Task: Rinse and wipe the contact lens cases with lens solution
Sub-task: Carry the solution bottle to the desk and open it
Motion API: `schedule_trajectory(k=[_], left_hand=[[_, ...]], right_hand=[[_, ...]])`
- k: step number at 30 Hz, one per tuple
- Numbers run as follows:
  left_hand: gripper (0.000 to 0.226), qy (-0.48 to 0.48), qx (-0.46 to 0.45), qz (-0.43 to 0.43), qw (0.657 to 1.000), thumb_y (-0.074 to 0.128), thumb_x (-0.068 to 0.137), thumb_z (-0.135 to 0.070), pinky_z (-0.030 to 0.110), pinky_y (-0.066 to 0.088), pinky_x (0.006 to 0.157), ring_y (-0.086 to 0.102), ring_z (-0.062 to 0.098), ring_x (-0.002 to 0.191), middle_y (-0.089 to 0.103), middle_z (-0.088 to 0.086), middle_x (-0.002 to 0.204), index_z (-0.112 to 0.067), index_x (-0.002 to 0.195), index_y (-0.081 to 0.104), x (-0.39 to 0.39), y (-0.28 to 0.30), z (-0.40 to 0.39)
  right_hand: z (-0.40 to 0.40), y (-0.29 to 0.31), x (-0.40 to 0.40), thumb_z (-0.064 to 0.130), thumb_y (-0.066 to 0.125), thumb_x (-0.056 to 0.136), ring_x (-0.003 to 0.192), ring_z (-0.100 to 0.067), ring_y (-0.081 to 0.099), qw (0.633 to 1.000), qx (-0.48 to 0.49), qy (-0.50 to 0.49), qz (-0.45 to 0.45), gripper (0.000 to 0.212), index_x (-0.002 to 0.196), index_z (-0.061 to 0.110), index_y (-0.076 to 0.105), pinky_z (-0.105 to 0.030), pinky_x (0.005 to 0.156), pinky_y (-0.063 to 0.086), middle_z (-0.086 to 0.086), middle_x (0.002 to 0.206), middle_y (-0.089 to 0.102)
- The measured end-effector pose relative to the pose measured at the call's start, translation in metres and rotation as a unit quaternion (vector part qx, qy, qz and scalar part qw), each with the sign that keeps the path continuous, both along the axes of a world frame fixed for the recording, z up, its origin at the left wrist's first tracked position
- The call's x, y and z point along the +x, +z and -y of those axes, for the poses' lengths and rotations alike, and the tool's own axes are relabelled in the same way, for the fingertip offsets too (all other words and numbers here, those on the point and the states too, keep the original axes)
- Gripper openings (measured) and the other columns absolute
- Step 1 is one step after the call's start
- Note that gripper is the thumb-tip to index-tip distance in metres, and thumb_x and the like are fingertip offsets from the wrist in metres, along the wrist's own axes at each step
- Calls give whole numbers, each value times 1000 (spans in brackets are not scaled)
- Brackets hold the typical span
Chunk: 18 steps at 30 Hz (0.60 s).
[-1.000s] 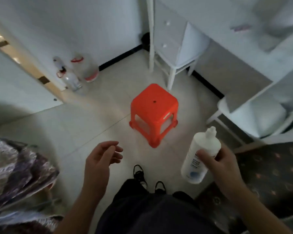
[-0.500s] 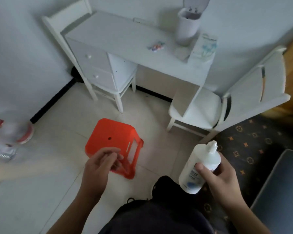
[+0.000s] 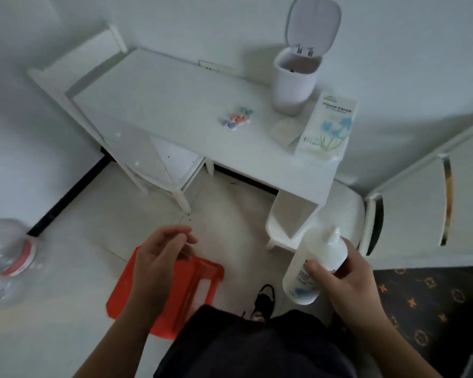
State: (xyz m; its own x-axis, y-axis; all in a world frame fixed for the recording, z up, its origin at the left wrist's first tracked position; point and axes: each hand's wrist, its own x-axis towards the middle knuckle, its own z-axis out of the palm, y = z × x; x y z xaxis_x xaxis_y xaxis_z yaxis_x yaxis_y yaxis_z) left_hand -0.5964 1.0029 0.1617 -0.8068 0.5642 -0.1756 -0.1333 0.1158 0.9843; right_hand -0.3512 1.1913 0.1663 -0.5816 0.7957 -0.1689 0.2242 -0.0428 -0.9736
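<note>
Small pastel contact lens cases (image 3: 236, 119) lie in a cluster on the white desk (image 3: 175, 105), far ahead of both hands. My right hand (image 3: 347, 282) grips a white bottle of lens solution (image 3: 316, 264) upright, low on the right, its nozzle cap on. My left hand (image 3: 159, 257) hovers over the floor with loosely bent fingers and holds nothing. A tissue pack (image 3: 327, 126) printed with blue flowers lies at the desk's right end, with a loose tissue (image 3: 283, 129) beside it.
A small white bin (image 3: 295, 80) with its lid up stands at the desk's back right. A white chair (image 3: 410, 197) is pushed in on the right. An orange stool (image 3: 172, 290) sits on the floor under my left hand. Clear plastic bottles (image 3: 8, 257) stand at the far left.
The view has swung up and right, so the desk with the lens cases is now in full sight. My right hand still holds the bottle. My left hand has opened a little.
</note>
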Motion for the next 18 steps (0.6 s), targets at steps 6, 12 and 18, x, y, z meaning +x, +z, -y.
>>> schedule_trajectory(k=[6, 12, 18], left_hand=[[21, 25, 29, -32, 999, 56, 95, -1, 33, 55, 69, 65, 23, 73, 73, 12, 86, -13, 97, 73, -36, 13, -66], [25, 24, 25, -40, 999, 50, 97, 8, 28, 55, 66, 64, 23, 71, 72, 14, 85, -5, 97, 71, -89, 7, -116], [26, -12, 33, -1, 999, 55, 95, -2, 32, 54, 67, 64, 24, 72, 72, 13, 83, -17, 89, 76, -185, -8, -191]], right_hand=[[-79, 12, -45, 51, 79, 62, 94, -8, 72, 1000, 12, 25, -7, 46, 106, 49, 67, -19, 67, 58, 10, 104, 74], [-125, 3, -91, 49, 80, 62, 97, -12, 72, 1000, 3, 15, -22, 50, 110, 44, 68, -29, 72, 59, 5, 107, 75], [-163, -6, -143, 50, 80, 61, 95, -9, 72, 998, 6, -58, -13, 49, 108, 47, 68, -30, 73, 58, 8, 105, 75]])
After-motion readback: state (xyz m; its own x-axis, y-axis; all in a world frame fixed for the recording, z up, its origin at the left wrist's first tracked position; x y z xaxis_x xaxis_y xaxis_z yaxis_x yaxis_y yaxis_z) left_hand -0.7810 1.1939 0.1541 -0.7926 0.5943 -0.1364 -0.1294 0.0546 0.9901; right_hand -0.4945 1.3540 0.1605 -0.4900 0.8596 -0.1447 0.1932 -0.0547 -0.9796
